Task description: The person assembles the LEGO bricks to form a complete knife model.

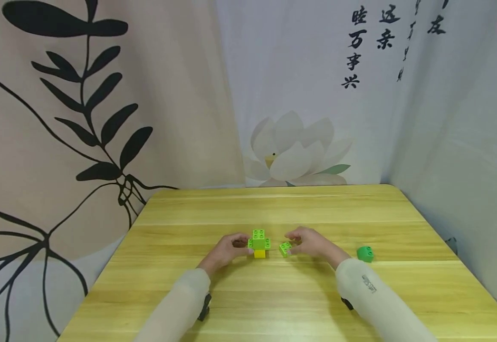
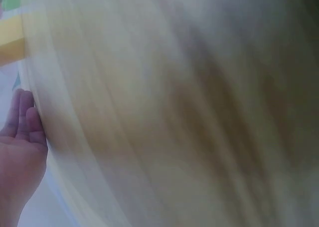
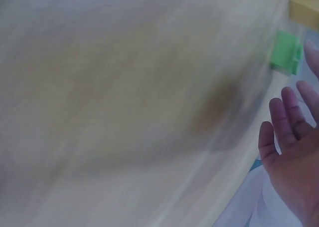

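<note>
Nearest, pale cloth sleeves (image 1: 173,304); left hand (image 1: 226,251), loosely curved, at left side of an upright lime-and-yellow studded plastic brick stack (image 1: 259,243), hold unclear. Just right of stack, right hand (image 1: 312,241), fingers parted and relaxed, holding nothing, beside a loose lime-green studded plastic brick (image 1: 284,249); farther right, a dark-green rounded plastic brick (image 1: 365,254).

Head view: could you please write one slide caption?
Left hand at a green and yellow block stack, right hand at a light green block; darker green block farther right.
</note>
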`<state>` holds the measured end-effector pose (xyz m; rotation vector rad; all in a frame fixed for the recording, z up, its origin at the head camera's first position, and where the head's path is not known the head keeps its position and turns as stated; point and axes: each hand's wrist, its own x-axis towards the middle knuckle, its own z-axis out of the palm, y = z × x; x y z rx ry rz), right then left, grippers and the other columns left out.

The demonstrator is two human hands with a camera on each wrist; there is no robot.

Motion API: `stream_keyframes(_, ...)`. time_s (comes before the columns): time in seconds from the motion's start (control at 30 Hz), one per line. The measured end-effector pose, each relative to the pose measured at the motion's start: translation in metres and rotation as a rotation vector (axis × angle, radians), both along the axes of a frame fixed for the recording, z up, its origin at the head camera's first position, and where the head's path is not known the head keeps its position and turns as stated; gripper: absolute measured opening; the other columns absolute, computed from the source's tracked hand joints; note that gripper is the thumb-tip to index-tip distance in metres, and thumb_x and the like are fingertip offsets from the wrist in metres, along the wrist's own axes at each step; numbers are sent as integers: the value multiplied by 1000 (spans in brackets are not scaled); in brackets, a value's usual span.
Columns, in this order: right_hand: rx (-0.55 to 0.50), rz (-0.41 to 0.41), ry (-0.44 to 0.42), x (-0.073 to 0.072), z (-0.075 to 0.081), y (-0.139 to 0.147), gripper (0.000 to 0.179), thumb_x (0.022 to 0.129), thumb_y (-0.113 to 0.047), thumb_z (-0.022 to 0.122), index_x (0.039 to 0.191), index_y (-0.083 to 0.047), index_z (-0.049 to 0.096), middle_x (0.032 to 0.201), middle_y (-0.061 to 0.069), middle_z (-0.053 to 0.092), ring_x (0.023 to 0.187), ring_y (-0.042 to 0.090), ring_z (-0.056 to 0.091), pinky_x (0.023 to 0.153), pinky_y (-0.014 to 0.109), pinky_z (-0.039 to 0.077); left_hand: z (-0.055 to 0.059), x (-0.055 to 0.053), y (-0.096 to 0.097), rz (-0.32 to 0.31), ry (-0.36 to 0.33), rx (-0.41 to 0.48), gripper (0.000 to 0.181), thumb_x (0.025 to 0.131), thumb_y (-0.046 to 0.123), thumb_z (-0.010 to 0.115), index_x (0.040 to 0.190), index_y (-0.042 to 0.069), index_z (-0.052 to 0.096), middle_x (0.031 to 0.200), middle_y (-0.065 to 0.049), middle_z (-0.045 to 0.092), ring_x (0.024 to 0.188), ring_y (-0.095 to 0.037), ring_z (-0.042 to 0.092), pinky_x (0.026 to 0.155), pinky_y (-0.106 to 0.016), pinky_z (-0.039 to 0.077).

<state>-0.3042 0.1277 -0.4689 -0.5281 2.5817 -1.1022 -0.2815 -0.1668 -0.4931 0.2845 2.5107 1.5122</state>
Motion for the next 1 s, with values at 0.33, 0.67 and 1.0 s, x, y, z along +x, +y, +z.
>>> stream_keyframes(0.33,25,-6,72,2,-15,2,38,84,-15,81,119,-7,70,107,0,64,106,21,60,97,44,47,-1,2,0,4,-4,36,40,88,24,78,124,9,66,113,-5,64,105,-23,57,91,-43,47)
stream_keyframes(0.67,-54,-118,79,-3,-2,-1,30,88,-25,78,115,-14,71,103,-3,66,99,17,58,87,40,49,-1,1,3,7,0,27,41,88,24,78,124,9,66,114,-6,62,103,-23,56,91,-43,47)
stream_keyframes(1.0,-208,-96,137,1,28,-28,41,89,-31,76,124,-12,68,112,2,66,107,24,59,86,43,52,-1,0,4,4,2,27,39,88,24,78,121,8,68,113,-7,64,102,-23,57,90,-42,48)
